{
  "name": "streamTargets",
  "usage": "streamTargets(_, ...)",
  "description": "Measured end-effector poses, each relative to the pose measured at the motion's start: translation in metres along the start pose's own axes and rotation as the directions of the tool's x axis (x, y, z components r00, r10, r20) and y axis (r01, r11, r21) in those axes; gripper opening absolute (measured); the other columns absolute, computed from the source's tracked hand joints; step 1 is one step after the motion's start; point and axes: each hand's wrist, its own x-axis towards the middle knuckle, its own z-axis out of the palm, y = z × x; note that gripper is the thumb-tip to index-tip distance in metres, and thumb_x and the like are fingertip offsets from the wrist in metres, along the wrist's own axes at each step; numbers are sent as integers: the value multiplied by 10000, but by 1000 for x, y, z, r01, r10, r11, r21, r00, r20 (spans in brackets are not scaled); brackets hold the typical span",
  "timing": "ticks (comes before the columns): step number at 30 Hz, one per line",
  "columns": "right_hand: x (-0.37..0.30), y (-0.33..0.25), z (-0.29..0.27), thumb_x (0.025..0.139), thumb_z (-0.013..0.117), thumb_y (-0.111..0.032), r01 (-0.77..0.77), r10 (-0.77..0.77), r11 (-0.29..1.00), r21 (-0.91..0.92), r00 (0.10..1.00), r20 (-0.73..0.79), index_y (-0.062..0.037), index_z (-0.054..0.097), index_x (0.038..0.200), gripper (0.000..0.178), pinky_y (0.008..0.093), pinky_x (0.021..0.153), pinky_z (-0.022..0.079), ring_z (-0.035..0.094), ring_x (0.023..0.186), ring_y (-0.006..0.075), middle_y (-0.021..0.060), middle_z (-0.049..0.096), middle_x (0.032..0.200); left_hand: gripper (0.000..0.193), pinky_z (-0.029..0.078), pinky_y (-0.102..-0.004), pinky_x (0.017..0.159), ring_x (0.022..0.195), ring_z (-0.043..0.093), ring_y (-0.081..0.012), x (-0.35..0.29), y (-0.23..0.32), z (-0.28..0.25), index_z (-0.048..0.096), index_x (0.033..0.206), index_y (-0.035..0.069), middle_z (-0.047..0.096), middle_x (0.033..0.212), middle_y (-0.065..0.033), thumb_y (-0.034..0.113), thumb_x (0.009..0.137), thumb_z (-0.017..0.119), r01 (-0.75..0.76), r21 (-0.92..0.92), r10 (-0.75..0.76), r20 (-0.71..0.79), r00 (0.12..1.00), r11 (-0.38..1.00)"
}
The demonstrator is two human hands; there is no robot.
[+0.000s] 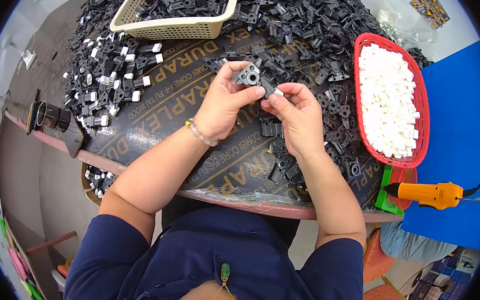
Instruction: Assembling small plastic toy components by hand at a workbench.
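Note:
My left hand [224, 101] is closed around a black plastic part [251, 77] with a round hole at its wider end. It is held up above the table, its narrow end pointing toward my right hand. My right hand [298, 118] pinches a small white plastic cap [279, 91] at that narrow end; the fingertips partly hide how far it sits on. Right of my hands, a red basket [361, 111] holds many white caps [389, 100]. Loose black parts [293, 47] are heaped beyond my hands and beside the right one.
Black parts with white ends [113, 75] lie in a pile at left. A cream basket [173, 30] of black parts stands at the back. An orange electric screwdriver [431, 194] lies at right by a green tray [385, 198]. A dark cylindrical object [53, 117] sits at the left edge.

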Motion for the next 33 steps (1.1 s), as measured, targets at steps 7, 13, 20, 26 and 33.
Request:
streamTargets(7,1,6,1,905,708,8,16,-16,1000,10,1000,7,1,584,1050,191,327,793,591,704,823,207,127,701,959,537,534,-298,910,1021,640,-153,-9,-8,11,441,1295,72,630,1157,-89,-39,865,743,-195,149,204,-41,978,969)
streamTargets(13,5,2,-4,798,848,-205,240,-210,959,-148,959,191,0,516,1317,649,338,1003,463,565,1132,185,107,562,1252,514,518,-272,759,846,634,-129,-5,0,8,423,1291,105,664,1005,-60,40,893,743,145,-185,-131,88,987,972)
streamTargets(20,12,-52,13,632,963,-364,405,-300,873,-273,886,353,-26,472,1342,927,375,1063,434,577,1222,240,212,583,1350,294,507,-321,811,892,660,-167,-3,14,2,462,1154,91,684,974,-78,224,983,660,30,18,-32,171,985,999)
streamTargets(26,0,-78,92,602,936,-261,492,22,512,-704,812,584,-19,562,1260,794,354,989,474,618,1155,251,150,652,1202,455,380,-471,1075,1289,474,-358,5,8,-22,475,1302,88,483,1375,-209,225,906,651,-351,936,437,323,839,-18)
streamTargets(33,55,6,201,693,848,-282,862,-287,343,-374,475,832,21,328,1486,996,443,1144,364,447,1338,438,317,416,1462,606,232,-551,1183,1475,305,-393,3,-10,-36,427,1514,183,364,1562,-231,389,954,535,-327,855,139,411,901,-402)
